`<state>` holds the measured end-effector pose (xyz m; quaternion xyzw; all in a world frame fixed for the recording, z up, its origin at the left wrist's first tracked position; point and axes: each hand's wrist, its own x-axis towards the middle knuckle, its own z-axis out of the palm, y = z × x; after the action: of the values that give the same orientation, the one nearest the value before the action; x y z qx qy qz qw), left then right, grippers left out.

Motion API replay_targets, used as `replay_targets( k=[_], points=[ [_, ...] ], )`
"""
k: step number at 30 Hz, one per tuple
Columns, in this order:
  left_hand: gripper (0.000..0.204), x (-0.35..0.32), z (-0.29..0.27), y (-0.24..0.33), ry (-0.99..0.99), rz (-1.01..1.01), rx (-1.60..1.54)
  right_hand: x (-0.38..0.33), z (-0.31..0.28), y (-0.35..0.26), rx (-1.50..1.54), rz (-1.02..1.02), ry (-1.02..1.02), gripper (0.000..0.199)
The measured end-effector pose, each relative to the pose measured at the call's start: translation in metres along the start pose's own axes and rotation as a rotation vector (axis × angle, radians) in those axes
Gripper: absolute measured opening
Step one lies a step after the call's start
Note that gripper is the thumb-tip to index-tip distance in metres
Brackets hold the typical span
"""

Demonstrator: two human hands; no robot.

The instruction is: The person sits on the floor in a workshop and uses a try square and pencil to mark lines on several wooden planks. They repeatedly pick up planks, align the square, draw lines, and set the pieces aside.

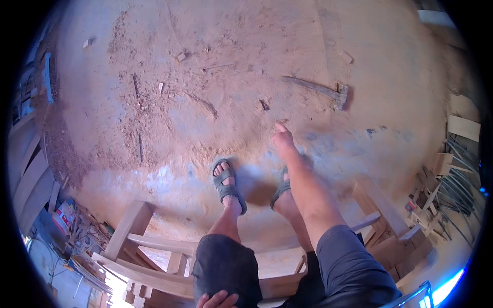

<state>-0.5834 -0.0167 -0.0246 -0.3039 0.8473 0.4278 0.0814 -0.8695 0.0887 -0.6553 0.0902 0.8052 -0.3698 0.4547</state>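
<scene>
Beyond my empty, outstretched right hand (282, 136), fingers together, a hammer (323, 92) lies on the sawdust floor (205, 77); my left hand (216, 300) rests open-fingered on my thigh.

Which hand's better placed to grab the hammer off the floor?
Right, probably. The right hand is stretched out low over the floor toward the hammer, open and empty. The left hand rests on the thigh, far back.
</scene>
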Motion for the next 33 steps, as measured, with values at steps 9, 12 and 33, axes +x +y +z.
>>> replay_targets(
  k=[9, 12, 33],
  points=[
    [0.042, -0.022, -0.006, 0.001, -0.073, -0.113, 0.238, 0.028, 0.031, -0.018, 0.02, 0.044, 0.097, 0.053],
    [0.041, -0.003, -0.004, 0.003, -0.018, -0.131, 0.174, 0.001, 0.011, -0.046, 0.303, -0.005, -0.066, 0.037],
    [0.028, -0.029, -0.012, 0.023, 0.758, -0.058, -1.27, -0.535, -0.031, -0.275, 1.125, -0.07, -1.456, 0.015]
  ],
)
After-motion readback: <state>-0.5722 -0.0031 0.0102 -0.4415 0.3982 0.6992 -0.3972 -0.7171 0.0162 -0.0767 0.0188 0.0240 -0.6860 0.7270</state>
